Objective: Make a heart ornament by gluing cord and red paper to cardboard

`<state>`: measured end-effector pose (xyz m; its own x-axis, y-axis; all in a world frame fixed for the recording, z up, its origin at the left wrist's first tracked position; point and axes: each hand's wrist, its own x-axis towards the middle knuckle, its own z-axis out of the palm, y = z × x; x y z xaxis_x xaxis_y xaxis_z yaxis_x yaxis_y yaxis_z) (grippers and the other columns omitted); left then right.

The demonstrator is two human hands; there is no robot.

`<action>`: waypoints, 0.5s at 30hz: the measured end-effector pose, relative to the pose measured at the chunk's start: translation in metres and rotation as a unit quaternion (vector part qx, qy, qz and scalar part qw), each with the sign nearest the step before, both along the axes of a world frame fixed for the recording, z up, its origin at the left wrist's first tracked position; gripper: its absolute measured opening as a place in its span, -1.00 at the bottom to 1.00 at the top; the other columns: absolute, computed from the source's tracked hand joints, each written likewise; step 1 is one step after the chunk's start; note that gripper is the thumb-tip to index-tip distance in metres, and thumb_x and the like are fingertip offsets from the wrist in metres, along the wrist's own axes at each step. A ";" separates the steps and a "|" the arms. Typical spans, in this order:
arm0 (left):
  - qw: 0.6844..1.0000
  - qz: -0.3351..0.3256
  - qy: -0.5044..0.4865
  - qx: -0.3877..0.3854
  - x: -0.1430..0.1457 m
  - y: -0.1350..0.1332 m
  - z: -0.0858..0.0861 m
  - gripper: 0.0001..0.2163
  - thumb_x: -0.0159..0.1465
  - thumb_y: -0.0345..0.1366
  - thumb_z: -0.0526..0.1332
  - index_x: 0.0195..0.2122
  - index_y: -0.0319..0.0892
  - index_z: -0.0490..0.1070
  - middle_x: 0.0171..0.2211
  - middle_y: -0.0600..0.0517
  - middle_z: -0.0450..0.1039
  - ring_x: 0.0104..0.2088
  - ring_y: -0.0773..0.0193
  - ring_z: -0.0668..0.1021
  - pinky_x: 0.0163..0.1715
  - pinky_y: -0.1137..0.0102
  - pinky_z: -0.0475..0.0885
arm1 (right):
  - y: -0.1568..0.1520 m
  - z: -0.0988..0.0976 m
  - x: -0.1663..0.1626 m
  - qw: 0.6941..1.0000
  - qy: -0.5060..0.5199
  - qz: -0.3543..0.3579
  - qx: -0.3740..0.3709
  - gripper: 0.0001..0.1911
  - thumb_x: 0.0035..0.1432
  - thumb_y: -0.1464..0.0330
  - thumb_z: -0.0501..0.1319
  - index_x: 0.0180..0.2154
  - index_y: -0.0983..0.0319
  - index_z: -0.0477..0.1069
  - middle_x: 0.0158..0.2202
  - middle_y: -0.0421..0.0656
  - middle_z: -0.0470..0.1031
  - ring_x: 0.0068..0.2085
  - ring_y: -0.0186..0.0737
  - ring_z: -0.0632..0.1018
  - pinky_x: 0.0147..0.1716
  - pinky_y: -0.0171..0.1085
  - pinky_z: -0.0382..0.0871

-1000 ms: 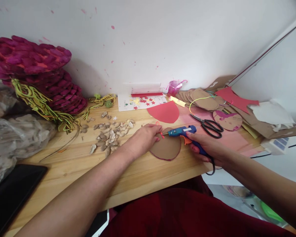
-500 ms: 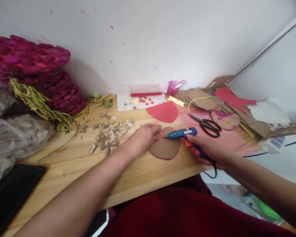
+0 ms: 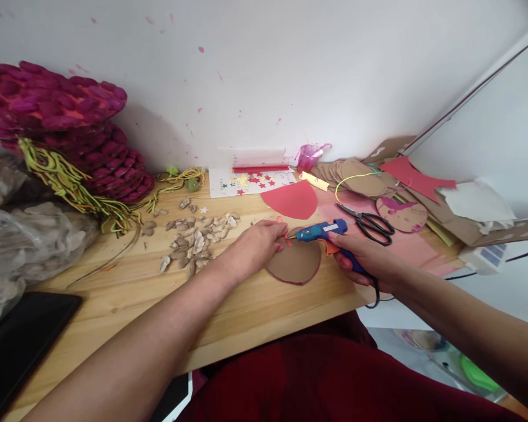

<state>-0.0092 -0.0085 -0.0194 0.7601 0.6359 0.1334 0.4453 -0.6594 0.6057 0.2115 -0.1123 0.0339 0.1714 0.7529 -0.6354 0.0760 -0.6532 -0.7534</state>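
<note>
My right hand [image 3: 356,258] is wrapped round a blue glue gun [image 3: 321,230] with an orange trigger. Its metal nozzle points left, right beside the fingertips of my left hand [image 3: 266,237]. Those fingertips pinch a short orange-red cord [image 3: 287,237], partly hidden by the fingers, over the upper left of a round cardboard disc [image 3: 295,265]. The disc has a dark pink edge and lies flat on the wooden table. Just behind it rests a red paper piece [image 3: 290,199] with a curved edge.
Peanut shells [image 3: 198,240] lie left of my left arm. Black-handled scissors [image 3: 372,225] sit right of the glue gun. Behind are paper stars [image 3: 257,179], a pink-stained cup [image 3: 308,157] and stacked cardboard discs [image 3: 363,177]. A stack covered in magenta pieces [image 3: 53,97] stands far left.
My right hand has shifted the glue gun slightly left and up, so its nozzle is closer to the cord. My left hand has stayed nearly still.
</note>
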 end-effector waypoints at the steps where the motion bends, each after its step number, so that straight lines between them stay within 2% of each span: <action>1: 1.000 -0.001 0.001 0.001 0.000 0.000 -0.001 -0.79 0.24 -0.45 0.21 -0.13 -0.09 0.46 -0.07 -0.03 0.53 0.04 0.13 0.54 0.09 0.29 0.41 | 0.001 -0.001 0.000 1.000 -0.003 0.003 0.003 -0.56 0.29 0.07 0.13 -0.53 0.21 0.23 -0.69 -0.32 0.26 -0.82 -0.52 0.16 -0.88 -0.49 -0.10; 7: 1.000 -0.001 -0.007 -0.007 0.000 0.000 -0.001 -0.79 0.24 -0.43 0.23 -0.10 -0.10 0.45 -0.02 -0.03 0.53 0.06 0.13 0.53 0.13 0.28 0.39 | -0.004 -0.004 0.001 0.999 -0.030 0.023 -0.018 -0.51 0.30 0.04 0.09 -0.56 0.21 0.18 -0.72 -0.31 0.22 -0.82 -0.53 0.13 -0.88 -0.48 -0.12; 13: 1.000 -0.002 0.001 -0.018 -0.001 -0.002 0.006 -0.74 0.23 -0.47 0.21 -0.06 -0.12 0.45 0.03 -0.05 0.51 0.08 0.16 0.52 0.14 0.32 0.38 | -0.015 -0.005 -0.002 1.000 -0.023 -0.004 -0.011 -0.67 0.31 0.10 0.11 -0.39 0.18 0.21 -0.66 -0.34 0.29 -0.81 -0.51 0.15 -0.87 -0.49 -0.12; 15: 1.000 -0.002 0.000 -0.017 -0.001 -0.002 0.007 -0.73 0.23 -0.47 0.21 -0.06 -0.10 0.45 0.03 -0.04 0.51 0.08 0.16 0.52 0.14 0.30 0.38 | -0.017 -0.005 -0.001 1.000 -0.020 -0.003 -0.005 -0.67 0.29 0.09 0.13 -0.38 0.17 0.19 -0.66 -0.34 0.31 -0.82 -0.50 0.16 -0.88 -0.49 -0.11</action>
